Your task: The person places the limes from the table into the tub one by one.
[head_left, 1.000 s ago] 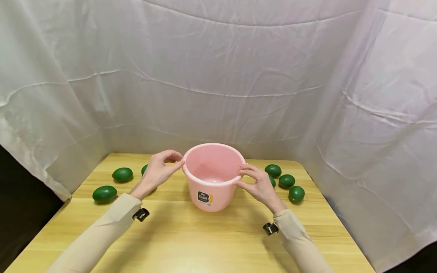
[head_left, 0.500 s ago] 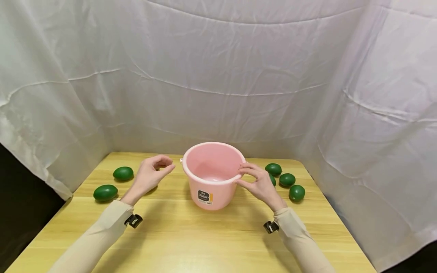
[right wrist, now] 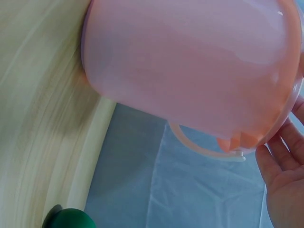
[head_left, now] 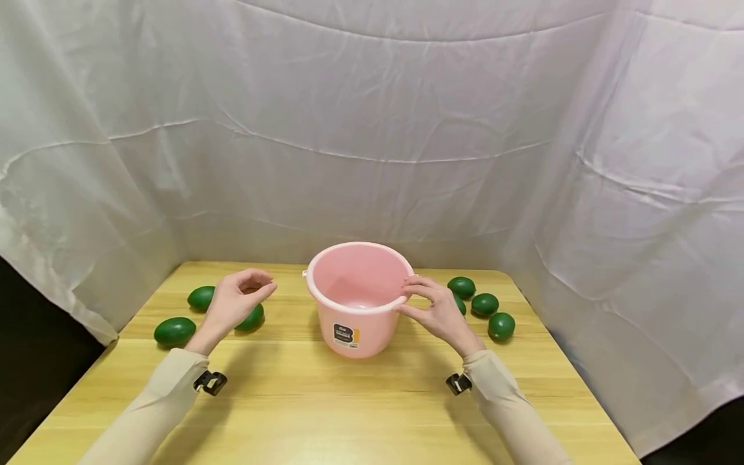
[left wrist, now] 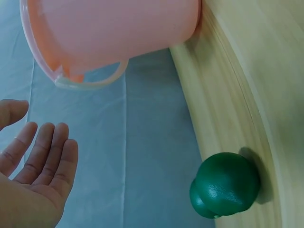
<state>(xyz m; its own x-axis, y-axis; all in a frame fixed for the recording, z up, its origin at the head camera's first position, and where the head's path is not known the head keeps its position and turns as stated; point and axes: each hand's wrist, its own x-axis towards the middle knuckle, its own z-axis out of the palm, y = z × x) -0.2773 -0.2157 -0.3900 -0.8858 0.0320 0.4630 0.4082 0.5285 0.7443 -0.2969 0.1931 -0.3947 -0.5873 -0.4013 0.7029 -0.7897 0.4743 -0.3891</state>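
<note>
A pink plastic bucket (head_left: 341, 323) stands upright on the table, a black label on its front. My right hand (head_left: 436, 310) holds the bucket's rim at the right, thumb and fingers on its edge; in the right wrist view, the fingers (right wrist: 280, 156) reach the rim. My left hand (head_left: 232, 300) hovers left of the bucket, apart from it and holding nothing, its fingers loosely bent. Below and beside the left hand lie smooth green oval fruits, one (head_left: 251, 318) partly hidden by it. The bucket's pale handle (left wrist: 95, 84) hangs down at the back.
More green fruits lie at the left, one (head_left: 175, 331) in front and another (head_left: 201, 298) behind it. Several others (head_left: 485, 304) cluster right of the bucket, one partly behind my right hand. Pale cloth (head_left: 372, 194) hangs around the wooden table (head_left: 325, 413).
My left hand has let go of the bucket's left rim and moved left and slightly down, uncovering more of a green fruit. The right hand stays on the rim; the bucket has not visibly moved.
</note>
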